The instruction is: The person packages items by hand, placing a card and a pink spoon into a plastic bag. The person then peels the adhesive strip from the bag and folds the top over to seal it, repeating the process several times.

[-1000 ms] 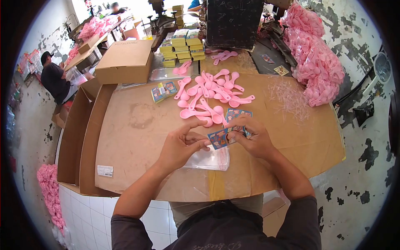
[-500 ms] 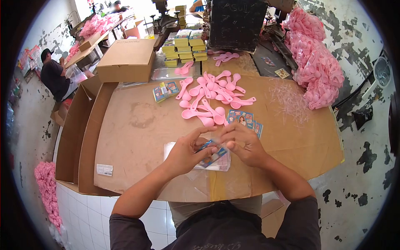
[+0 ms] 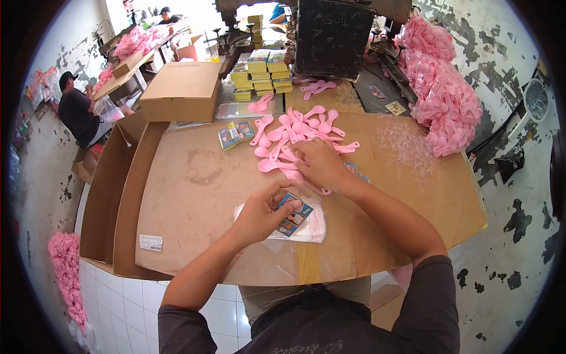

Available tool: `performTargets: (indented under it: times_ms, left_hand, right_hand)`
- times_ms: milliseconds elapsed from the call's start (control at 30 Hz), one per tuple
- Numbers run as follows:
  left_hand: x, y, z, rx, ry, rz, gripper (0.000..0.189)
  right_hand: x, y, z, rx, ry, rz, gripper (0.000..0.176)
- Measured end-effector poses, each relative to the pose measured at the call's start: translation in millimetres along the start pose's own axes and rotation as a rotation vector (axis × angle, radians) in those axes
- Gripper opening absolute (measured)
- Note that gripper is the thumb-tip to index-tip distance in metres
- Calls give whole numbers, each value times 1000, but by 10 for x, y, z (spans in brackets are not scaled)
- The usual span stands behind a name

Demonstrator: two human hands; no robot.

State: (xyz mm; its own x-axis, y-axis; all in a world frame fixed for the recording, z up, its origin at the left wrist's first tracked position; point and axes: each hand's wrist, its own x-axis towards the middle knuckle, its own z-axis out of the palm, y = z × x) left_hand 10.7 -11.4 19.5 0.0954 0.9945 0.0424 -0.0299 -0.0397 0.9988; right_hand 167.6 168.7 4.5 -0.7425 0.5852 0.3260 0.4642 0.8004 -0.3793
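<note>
Step in hand, judged: right hand [image 3: 322,165] at the heap of pink plastic spoons [image 3: 288,121], fingers bent down among them; cannot tell whether it grips one. Freeing one spoon would call for a pinch clear of its neighbours. Left hand [image 3: 259,213] pinches a small blue rectangular printed card [image 3: 293,218], thumb on top, above the flat clear plastic bags [image 3: 313,229]. Card looks flat, set aslant, partly thumb-covered

Spoons [image 3: 286,121]: uniform pink. Held card [image 3: 296,218] shows blue ground, multicoloured print. Surface [image 3: 177,206] is tan-brown, darker blotch; tape strip [image 3: 308,262] yellow. Card stacks [image 3: 259,72]: yellow sides. Wall [image 3: 501,194]: white, dark grey patches.
</note>
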Motion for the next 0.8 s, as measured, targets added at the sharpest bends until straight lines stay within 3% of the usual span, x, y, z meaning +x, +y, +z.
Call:
performTargets:
  times_ms: [67,167,267,367,567,700,800]
  left_hand:
    - [10,15,-19,-21,3,-23,42]
    - [19,-5,-30,-38,11,12,42]
    - [14,-19,-9,-61,25,33,43]
    - [-11,59,36,-44,3,-25,43]
    - [-12,-57,78,-56,-78,-98,42]
    - [-19,54,71,-17,-93,-162,37]
    - [-2,-50,116,-186,-85,6,34]
  right_hand:
    - [39,5,-30,246,-72,144,41]
    - [-46,-43,-195,469,37,112,42]
    - [-290,-185,-476,955,-74,217,52]
    - [-505,-452,-694,1153,78,252,61]
    - [-721,-639,-634,1126,152,144,63]
    - [-824,-592,-398,1039,235,45,54]
    - [-848,-501,-329,979,179,-91,37]
